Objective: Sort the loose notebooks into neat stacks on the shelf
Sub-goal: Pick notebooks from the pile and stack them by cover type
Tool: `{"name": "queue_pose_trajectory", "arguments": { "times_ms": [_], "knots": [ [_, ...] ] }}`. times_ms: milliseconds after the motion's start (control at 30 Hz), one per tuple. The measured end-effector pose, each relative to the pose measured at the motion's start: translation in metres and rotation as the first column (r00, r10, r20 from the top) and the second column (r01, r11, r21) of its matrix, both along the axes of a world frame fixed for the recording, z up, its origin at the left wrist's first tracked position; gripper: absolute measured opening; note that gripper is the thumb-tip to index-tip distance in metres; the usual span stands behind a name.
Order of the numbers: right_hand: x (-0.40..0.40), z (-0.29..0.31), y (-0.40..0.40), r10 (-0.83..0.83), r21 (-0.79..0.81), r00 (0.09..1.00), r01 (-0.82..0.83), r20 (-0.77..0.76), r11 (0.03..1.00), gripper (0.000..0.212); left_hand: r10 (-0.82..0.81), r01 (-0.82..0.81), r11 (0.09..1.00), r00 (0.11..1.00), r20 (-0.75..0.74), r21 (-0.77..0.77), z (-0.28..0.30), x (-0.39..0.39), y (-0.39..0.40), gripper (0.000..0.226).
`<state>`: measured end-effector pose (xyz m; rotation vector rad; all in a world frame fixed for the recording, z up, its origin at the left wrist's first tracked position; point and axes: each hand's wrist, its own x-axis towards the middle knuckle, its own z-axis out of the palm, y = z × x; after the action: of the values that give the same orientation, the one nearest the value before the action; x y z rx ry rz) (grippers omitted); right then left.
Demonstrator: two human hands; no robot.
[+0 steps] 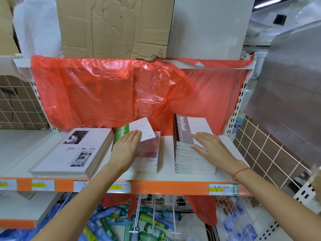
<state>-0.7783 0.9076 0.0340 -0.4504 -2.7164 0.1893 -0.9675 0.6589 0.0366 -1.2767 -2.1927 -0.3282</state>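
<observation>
Both forearms reached up from the near edge toward the white shelf with the orange front strip (166,186). On it the left hand (127,145) lay flat, fingers straight and together, pressing on the loose green-and-white notebook (139,130) without curling round it. That notebook sat skewed, its long axis running from under the palm up and away to the right, its far corner past the fingertips. Directly beneath the palm and extending toward the wrist lay the short stack of reddish-covered notebooks (149,153), squared to the shelf. Left of the left hand, just beside it, lay the stack of white photo-cover notebooks (73,152). The right hand (206,145) rested open, fingers spread, on the tall stack of brown-banded notebooks (191,146), well apart from the loose notebook. Judged from this, the left hand was the nearer one, and a turn was needed to bring the skewed cover parallel with the stack below
</observation>
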Motion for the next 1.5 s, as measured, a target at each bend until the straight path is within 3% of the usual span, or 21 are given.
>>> {"name": "queue_pose_trajectory", "arguments": {
  "times_ms": [233, 433, 600, 700, 833, 933, 1067, 1167, 1300, 1433, 1500],
  "knots": [
    [0.004, 0.004, 0.001, 0.011, -0.013, 1.0, -0.012, -0.012, 1.0, 0.103, -0.054, 0.054, 0.999, 0.999, -0.001, -0.003, 0.011, 0.01, 0.008, 0.07],
    [0.029, 0.021, 0.025, -0.107, -0.044, 0.98, 0.101, -0.168, 0.994, 0.077, -0.269, 0.273, 0.962, 0.957, -0.11, 0.015, 0.04, 0.037, 0.048, 0.049],
    [0.057, 0.021, 0.044, -0.193, -0.051, 0.956, 0.186, -0.22, 0.981, 0.076, -0.388, 0.392, 0.92, 0.898, -0.207, -0.025, 0.056, 0.073, 0.096, 0.054],
    [0.065, 0.016, 0.047, -0.231, -0.056, 0.952, 0.224, -0.202, 0.973, 0.064, -0.418, 0.403, 0.908, 0.877, -0.235, -0.113, 0.055, 0.082, 0.12, 0.048],
    [0.074, 0.012, 0.047, -0.247, -0.069, 0.946, 0.238, -0.211, 0.969, 0.077, -0.409, 0.334, 0.879, 0.896, -0.175, -0.34, 0.046, 0.085, 0.137, 0.031],
    [0.077, 0.009, 0.047, -0.257, -0.062, 0.948, 0.249, -0.191, 0.966, 0.077, -0.397, 0.349, 0.862, 0.916, -0.062, -0.368, 0.033, 0.084, 0.138, 0.028],
    [0.08, 0.006, 0.045, -0.25, -0.035, 0.954, 0.248, -0.166, 0.968, 0.078, -0.366, 0.355, 0.814, 0.928, 0.069, -0.459, 0.03, 0.082, 0.136, 0.064],
    [0.082, 0.005, 0.041, -0.232, -0.033, 0.96, 0.23, -0.155, 0.973, 0.074, -0.409, 0.417, 0.809, 0.906, 0.113, -0.414, 0.033, 0.083, 0.135, 0.092],
    [0.082, 0.003, 0.039, -0.232, -0.048, 0.964, 0.228, -0.131, 0.973, 0.057, -0.431, 0.442, 0.803, 0.894, 0.123, -0.399, 0.034, 0.08, 0.135, 0.094],
    [0.083, 0.003, 0.04, -0.236, -0.054, 0.964, 0.231, -0.124, 0.972, 0.064, -0.418, 0.44, 0.801, 0.896, 0.146, -0.407, 0.036, 0.078, 0.136, 0.085],
    [0.084, 0.003, 0.04, -0.242, -0.06, 0.963, 0.236, -0.119, 0.97, 0.056, -0.41, 0.441, 0.799, 0.897, 0.167, -0.409, 0.036, 0.078, 0.137, 0.083]
  ]
}}
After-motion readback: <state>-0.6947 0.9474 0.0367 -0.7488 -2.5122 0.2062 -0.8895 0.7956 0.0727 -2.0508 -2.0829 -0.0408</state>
